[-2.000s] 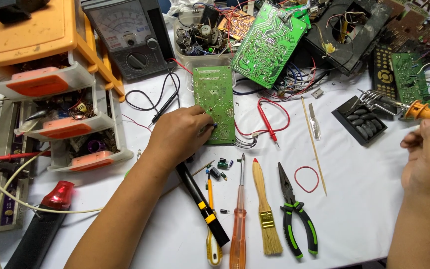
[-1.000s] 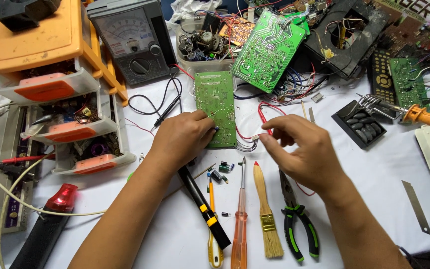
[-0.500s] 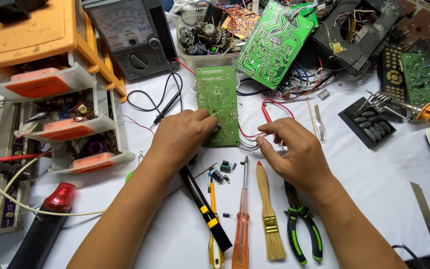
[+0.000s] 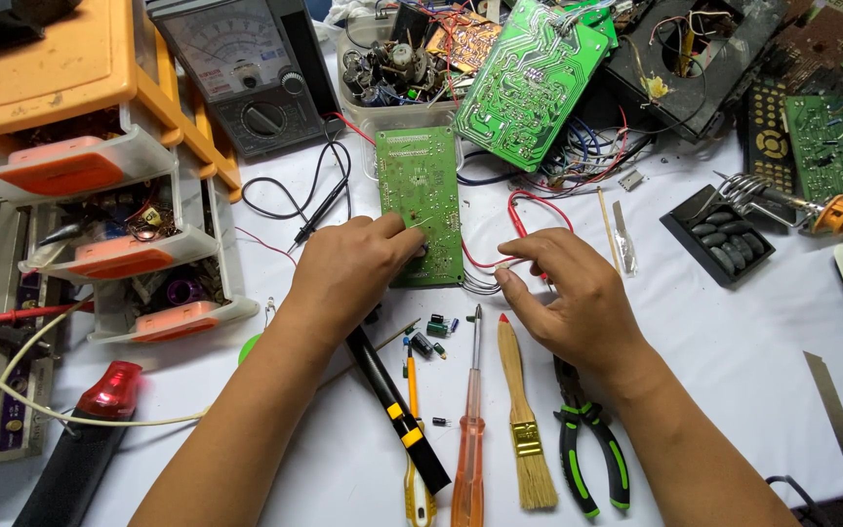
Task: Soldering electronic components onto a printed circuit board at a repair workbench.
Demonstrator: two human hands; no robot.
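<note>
Green board: small circuit board (image 4: 420,200) flat on white table (image 4: 734,332), solder side up, centre of bench, just below clear tub of parts (image 4: 392,73).
Left hand: my left hand (image 4: 348,273) lies on board's lower-left corner, fingers (image 4: 397,237) curled & pressed tog., tips on the green face; pins it down, not lifted.
Right hand: my right hand (image 4: 568,298) just right of board, not on it; thumb & forefinger tips (image 4: 502,270) pinched close at the thin wires (image 4: 480,283) off board's lower-right edge. Can't tell if smth tiny is betw. them.
Red lead: red wire (image 4: 519,210) loops betw. board & right hand.
Below hands: small capacitors (image 4: 433,332) loose on table, near both wrists. Then a row, handles toward me: black-yellow tool (image 4: 397,410) under left forearm, orange screwdriver (image 4: 470,429), wooden brush (image 4: 524,420), green-handled pliers (image 4: 587,454) partly under right wrist.
Above: bigger green board (image 4: 529,78) tilted on a heap of wires; analog meter (image 4: 246,68) upper left, its black probe lead (image 4: 314,210) running down beside small board.
Left side: orange drawer unit (image 4: 80,156), drawers part open w/ bits inside; red-tipped black tool (image 4: 90,449) at bottom left.
Right side: black keypad piece (image 4: 719,234), orange-handled soldering iron (image 4: 831,213) in coil stand, well apart from hands; knife blade (image 4: 831,400) near lower right.
</note>
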